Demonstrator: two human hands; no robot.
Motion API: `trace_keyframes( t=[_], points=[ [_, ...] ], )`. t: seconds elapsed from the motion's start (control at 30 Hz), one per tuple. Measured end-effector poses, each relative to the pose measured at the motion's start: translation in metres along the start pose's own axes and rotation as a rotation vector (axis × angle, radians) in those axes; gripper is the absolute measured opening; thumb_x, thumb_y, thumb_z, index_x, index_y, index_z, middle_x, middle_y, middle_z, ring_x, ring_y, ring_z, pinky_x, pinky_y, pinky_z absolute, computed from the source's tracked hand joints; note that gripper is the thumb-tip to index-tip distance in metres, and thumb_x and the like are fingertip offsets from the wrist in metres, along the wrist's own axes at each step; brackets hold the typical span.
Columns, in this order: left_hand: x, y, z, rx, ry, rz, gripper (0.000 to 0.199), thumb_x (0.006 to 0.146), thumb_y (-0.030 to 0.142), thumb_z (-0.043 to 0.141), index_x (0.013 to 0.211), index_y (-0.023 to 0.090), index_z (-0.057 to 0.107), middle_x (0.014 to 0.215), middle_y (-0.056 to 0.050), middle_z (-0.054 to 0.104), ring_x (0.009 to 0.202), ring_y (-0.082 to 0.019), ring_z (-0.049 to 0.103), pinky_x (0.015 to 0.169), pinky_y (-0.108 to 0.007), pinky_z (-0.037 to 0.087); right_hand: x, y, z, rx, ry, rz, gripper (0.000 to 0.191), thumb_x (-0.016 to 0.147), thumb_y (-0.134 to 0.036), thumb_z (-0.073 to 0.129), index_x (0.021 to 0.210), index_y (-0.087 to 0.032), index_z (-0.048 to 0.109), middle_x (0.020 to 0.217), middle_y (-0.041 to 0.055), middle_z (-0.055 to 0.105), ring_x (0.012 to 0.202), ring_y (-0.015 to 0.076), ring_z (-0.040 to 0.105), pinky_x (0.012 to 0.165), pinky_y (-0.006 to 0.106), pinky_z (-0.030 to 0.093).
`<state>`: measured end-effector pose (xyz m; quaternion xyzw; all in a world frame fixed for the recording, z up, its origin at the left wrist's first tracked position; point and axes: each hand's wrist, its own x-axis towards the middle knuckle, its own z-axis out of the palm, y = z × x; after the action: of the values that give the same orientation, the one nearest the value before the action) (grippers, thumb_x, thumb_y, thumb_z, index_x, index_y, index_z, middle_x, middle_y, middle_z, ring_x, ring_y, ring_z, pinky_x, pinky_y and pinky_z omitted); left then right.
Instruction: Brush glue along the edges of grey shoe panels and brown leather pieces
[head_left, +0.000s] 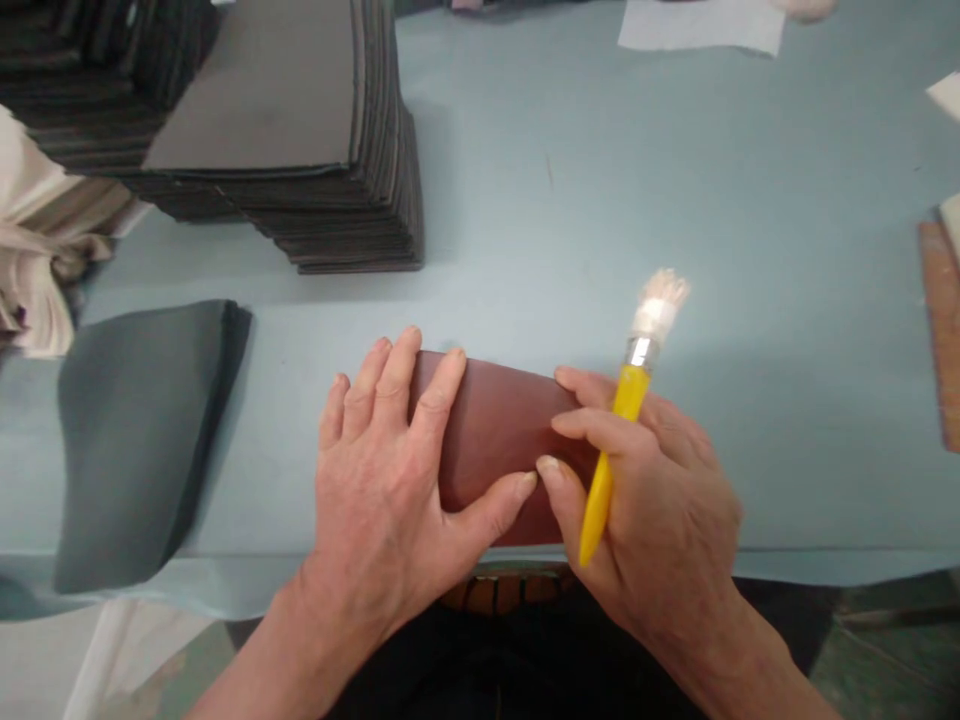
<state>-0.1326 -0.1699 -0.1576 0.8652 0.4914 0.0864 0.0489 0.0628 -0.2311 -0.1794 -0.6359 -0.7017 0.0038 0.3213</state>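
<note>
A reddish-brown sheet point(499, 415) lies at the table's front edge under both hands. My left hand point(390, 470) rests on its left part, fingers spread, with the thumb along the lower side. My right hand point(645, 490) holds a brush with a yellow handle point(631, 392) between thumb and fingers, its whitish bristles pointing up and away from me. The fingertips of that hand also touch the right part of the sheet. The sheet's right end is hidden beneath my right hand.
Tall stacks of dark sheets point(262, 90) stand at the back left of the pale blue table point(525, 250). Dark green pieces point(142, 430) lie at the left front, with crumpled cloth point(34, 270) behind. White paper point(701, 25) is at the back, a brown board point(941, 330) at the right edge.
</note>
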Motion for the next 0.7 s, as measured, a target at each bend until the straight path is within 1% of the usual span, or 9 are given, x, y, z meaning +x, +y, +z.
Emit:
trace_keyframes(
  t=[0.17, 0.27, 0.37, 0.5, 0.7],
  points=[
    [0.0, 0.002, 0.0, -0.02, 0.001, -0.01, 0.086, 0.097, 0.076, 0.057, 0.162, 0.021, 0.041, 0.174, -0.024, 0.041, 0.159, -0.05, 0.041, 0.122, -0.068, 0.041, 0.0, 0.001, 0.0, -0.016, 0.002, -0.009, 0.014, 0.106, -0.027, 0.059, 0.119, -0.023, 0.056, 0.139, 0.0155, 0.074, 0.117, 0.033, 0.072, 0.104, 0.048, 0.051],
    [0.002, 0.004, 0.001, -0.035, -0.011, -0.029, 0.089, 0.095, 0.077, 0.06, 0.162, 0.02, 0.044, 0.174, -0.024, 0.042, 0.159, -0.05, 0.042, 0.122, -0.067, 0.041, -0.001, 0.003, 0.001, -0.05, 0.02, -0.036, 0.015, 0.106, -0.028, 0.061, 0.119, -0.022, 0.058, 0.137, 0.015, 0.075, 0.116, 0.0325, 0.073, 0.104, 0.047, 0.051],
    [0.004, 0.006, 0.001, -0.057, -0.031, -0.043, 0.091, 0.093, 0.076, 0.064, 0.163, 0.02, 0.046, 0.175, -0.024, 0.04, 0.161, -0.052, 0.038, 0.123, -0.07, 0.039, -0.002, 0.005, 0.003, -0.061, 0.041, -0.04, 0.017, 0.105, -0.029, 0.062, 0.121, -0.022, 0.058, 0.137, 0.0153, 0.076, 0.116, 0.0328, 0.073, 0.104, 0.047, 0.052],
    [0.006, 0.008, 0.0, -0.064, -0.032, -0.05, 0.088, 0.096, 0.071, 0.064, 0.164, 0.017, 0.047, 0.176, -0.025, 0.038, 0.161, -0.052, 0.037, 0.124, -0.076, 0.036, -0.004, 0.008, 0.007, -0.054, 0.065, -0.045, 0.017, 0.106, -0.032, 0.06, 0.121, -0.022, 0.059, 0.137, 0.0145, 0.076, 0.114, 0.0315, 0.072, 0.104, 0.046, 0.051],
    [0.007, 0.004, 0.001, -0.04, -0.038, -0.011, 0.083, 0.103, 0.068, 0.057, 0.165, 0.014, 0.046, 0.177, -0.026, 0.036, 0.164, -0.05, 0.035, 0.127, -0.077, 0.032, -0.005, 0.013, 0.015, -0.087, 0.114, -0.076, 0.017, 0.107, -0.034, 0.057, 0.119, -0.021, 0.061, 0.133, 0.0126, 0.077, 0.114, 0.0299, 0.072, 0.102, 0.044, 0.051]
  ],
)
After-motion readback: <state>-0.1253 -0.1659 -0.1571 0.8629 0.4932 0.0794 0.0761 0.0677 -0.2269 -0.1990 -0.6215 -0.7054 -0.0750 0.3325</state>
